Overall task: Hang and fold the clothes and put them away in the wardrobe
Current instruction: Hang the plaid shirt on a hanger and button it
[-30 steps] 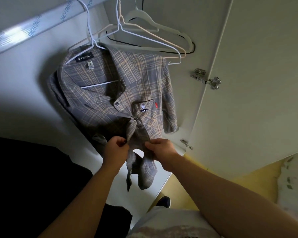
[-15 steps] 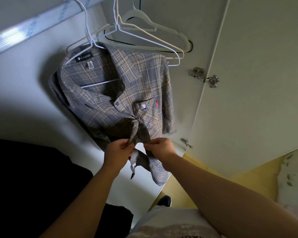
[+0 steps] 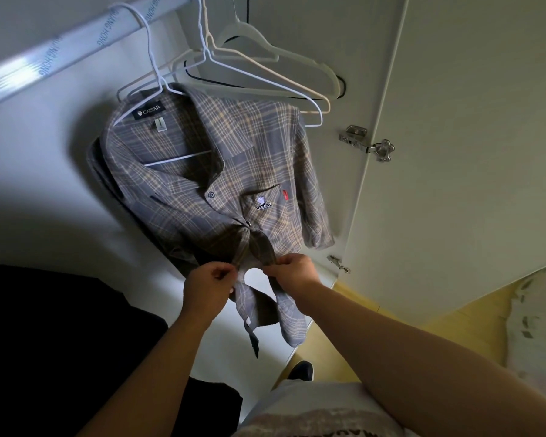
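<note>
the plaid shirt (image 3: 234, 171) hangs inside the wardrobe on a white wire hanger (image 3: 177, 157). its collar is open at the top, showing a black label that reads caesar, and the same name is stitched on the chest pocket. one button near the middle of the front is fastened and the cloth puckers around it; below that the two front edges part and the tail hangs loose. the left hand (image 3: 207, 288) is curled, thumb and fingers pinching the front edge nearer to it, just below the fastened button. the right hand (image 3: 292, 272) is curled the same way and pinches the opposite edge. the two hands sit close together at almost the same height, with a small gap of pale wardrobe wall showing between them. whether a button or a buttonhole lies under either set of fingertips is too small to tell. the shirt's lower hem drops past both wrists, between the forearms. the hanger's hook goes over a silvery rail (image 3: 60, 55) wrapped in printed film. just beside it on the same rail hang several empty hangers (image 3: 234, 31), white, cream and black, bunched together above the shirt's far shoulder. to the right stands the open wardrobe door (image 3: 454, 152), held by a metal hinge (image 3: 366, 145). black cloth (image 3: 44, 342) fills the lower left, and a yellow floor (image 3: 438, 320) shows at the lower right.
</note>
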Available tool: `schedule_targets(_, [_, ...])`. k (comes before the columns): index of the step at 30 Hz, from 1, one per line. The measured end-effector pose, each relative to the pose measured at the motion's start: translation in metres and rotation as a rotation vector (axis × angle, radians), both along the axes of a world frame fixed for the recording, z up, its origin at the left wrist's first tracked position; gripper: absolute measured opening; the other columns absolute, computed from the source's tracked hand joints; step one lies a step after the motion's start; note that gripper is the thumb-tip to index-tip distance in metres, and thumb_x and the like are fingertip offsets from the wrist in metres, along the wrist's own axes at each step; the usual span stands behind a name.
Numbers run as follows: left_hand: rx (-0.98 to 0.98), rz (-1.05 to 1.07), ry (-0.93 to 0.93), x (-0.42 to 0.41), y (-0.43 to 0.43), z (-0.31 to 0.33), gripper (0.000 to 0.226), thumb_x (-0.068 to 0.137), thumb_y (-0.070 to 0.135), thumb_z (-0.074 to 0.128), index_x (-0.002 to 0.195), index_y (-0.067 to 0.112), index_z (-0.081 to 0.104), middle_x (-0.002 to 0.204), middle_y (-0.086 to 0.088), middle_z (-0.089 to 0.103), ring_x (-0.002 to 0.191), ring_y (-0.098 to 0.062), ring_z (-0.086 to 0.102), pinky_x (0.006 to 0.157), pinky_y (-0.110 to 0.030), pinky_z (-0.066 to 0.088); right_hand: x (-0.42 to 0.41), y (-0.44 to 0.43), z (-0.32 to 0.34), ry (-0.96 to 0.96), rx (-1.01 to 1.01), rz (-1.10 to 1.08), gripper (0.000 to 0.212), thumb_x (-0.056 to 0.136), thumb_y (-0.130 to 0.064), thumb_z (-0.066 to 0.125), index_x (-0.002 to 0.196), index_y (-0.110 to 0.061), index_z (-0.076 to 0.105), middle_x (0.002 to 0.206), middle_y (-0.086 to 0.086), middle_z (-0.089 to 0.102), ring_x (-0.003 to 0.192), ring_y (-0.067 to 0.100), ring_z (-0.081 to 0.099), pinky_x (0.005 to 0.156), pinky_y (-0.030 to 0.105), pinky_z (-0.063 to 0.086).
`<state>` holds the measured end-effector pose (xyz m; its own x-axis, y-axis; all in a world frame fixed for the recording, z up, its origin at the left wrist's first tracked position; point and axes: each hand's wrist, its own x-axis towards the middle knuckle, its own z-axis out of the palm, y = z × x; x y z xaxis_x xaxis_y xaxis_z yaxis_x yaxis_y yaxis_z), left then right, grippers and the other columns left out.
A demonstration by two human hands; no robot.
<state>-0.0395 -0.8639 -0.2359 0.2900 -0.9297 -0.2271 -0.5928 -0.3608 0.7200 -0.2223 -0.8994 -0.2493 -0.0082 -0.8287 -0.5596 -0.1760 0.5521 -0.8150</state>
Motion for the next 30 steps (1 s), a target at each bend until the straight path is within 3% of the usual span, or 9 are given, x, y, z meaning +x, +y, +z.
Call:
schedule_targets(2, [0.055, 0.003, 0.085, 0.002, -0.001, -0.001, 0.014, 0.097, 0.022, 0.065, 0.101, 0.017, 0.078, 0.087, 0.002, 0.076, 0.080, -0.014, 0.073, 0.084, -0.034, 0.060, 0.000, 0.000, 0.000, 0.009, 0.001, -0.001, 0.022, 0.078, -0.016, 0.082, 0.064, -0.020, 0.066, 0.058, -0.006, 0.063, 0.057, 0.013, 0.059, 0.054, 0.023, 0.049])
schedule_targets(4, [0.072, -0.042, 0.071, 0.004, 0.000, -0.003, 0.019, 0.098, 0.014, 0.062, 0.107, 0.016, 0.078, 0.091, 0.004, 0.075, 0.079, -0.009, 0.074, 0.089, -0.034, 0.060, 0.001, -0.001, -0.001, 0.002, 0.010, -0.007, 0.021, 0.077, -0.016, 0.080, 0.062, -0.019, 0.066, 0.054, -0.007, 0.062, 0.056, 0.012, 0.058, 0.054, 0.023, 0.049])
schedule_targets(6, [0.059, -0.086, 0.002, 0.003, 0.001, -0.004, 0.019, 0.098, 0.014, 0.063, 0.108, 0.019, 0.079, 0.090, 0.007, 0.073, 0.079, -0.008, 0.072, 0.082, -0.025, 0.059, 0.001, -0.001, 0.000, 0.011, 0.010, 0.004, 0.020, 0.077, -0.016, 0.077, 0.060, -0.018, 0.065, 0.048, -0.010, 0.059, 0.052, 0.011, 0.057, 0.050, 0.019, 0.047])
schedule_targets(9, [0.013, -0.135, -0.106, 0.002, 0.002, -0.004, 0.014, 0.093, 0.022, 0.071, 0.104, 0.021, 0.080, 0.087, 0.008, 0.071, 0.078, -0.002, 0.064, 0.071, -0.011, 0.045, 0.004, -0.001, 0.001, 0.079, -0.029, 0.058, 0.017, 0.077, -0.019, 0.072, 0.063, -0.016, 0.065, 0.050, -0.009, 0.058, 0.051, 0.011, 0.053, 0.045, 0.016, 0.042])
schedule_targets(12, [0.042, -0.136, -0.059, 0.000, 0.001, 0.002, 0.013, 0.086, 0.023, 0.078, 0.099, 0.024, 0.081, 0.082, 0.011, 0.075, 0.078, -0.004, 0.066, 0.072, -0.020, 0.050, 0.007, 0.000, 0.001, 0.129, -0.069, 0.134, 0.009, 0.077, -0.017, 0.071, 0.075, -0.008, 0.070, 0.064, -0.001, 0.060, 0.059, 0.013, 0.053, 0.053, 0.022, 0.044])
schedule_targets(16, [0.084, -0.113, 0.117, -0.004, 0.001, 0.007, 0.016, 0.083, 0.020, 0.081, 0.096, 0.030, 0.081, 0.076, 0.016, 0.076, 0.078, -0.009, 0.071, 0.082, -0.029, 0.056, 0.011, 0.002, 0.000, 0.151, -0.116, 0.212, 0.013, 0.078, -0.017, 0.071, 0.081, -0.005, 0.071, 0.066, 0.003, 0.062, 0.061, 0.013, 0.054, 0.058, 0.027, 0.046])
schedule_targets(21, [0.127, -0.035, 0.333, -0.008, 0.000, 0.006, 0.023, 0.091, 0.008, 0.070, 0.099, 0.028, 0.080, 0.089, 0.004, 0.079, 0.098, -0.023, 0.073, 0.101, -0.041, 0.054, 0.011, 0.004, 0.001, 0.155, -0.162, 0.233, 0.011, 0.078, -0.018, 0.074, 0.084, -0.009, 0.074, 0.069, -0.002, 0.066, 0.061, 0.009, 0.055, 0.059, 0.027, 0.050])
schedule_targets(26, [0.092, -0.041, 0.352, -0.007, 0.001, 0.005, 0.022, 0.093, 0.006, 0.070, 0.095, 0.027, 0.078, 0.086, 0.001, 0.079, 0.088, -0.019, 0.076, 0.092, -0.036, 0.058, 0.010, 0.006, 0.005, 0.157, -0.175, 0.272, 0.007, 0.079, -0.016, 0.073, 0.082, -0.009, 0.073, 0.070, -0.002, 0.064, 0.062, 0.008, 0.054, 0.057, 0.022, 0.047])
schedule_targets(30, [0.053, -0.041, 0.270, -0.008, 0.001, 0.004, 0.016, 0.091, 0.007, 0.072, 0.094, 0.020, 0.078, 0.071, 0.006, 0.076, 0.066, -0.001, 0.070, 0.064, -0.011, 0.052, 0.010, 0.010, 0.007, 0.109, -0.168, 0.280, 0.008, 0.078, -0.015, 0.074, 0.085, -0.012, 0.077, 0.075, -0.003, 0.070, 0.065, 0.006, 0.056, 0.060, 0.019, 0.049])
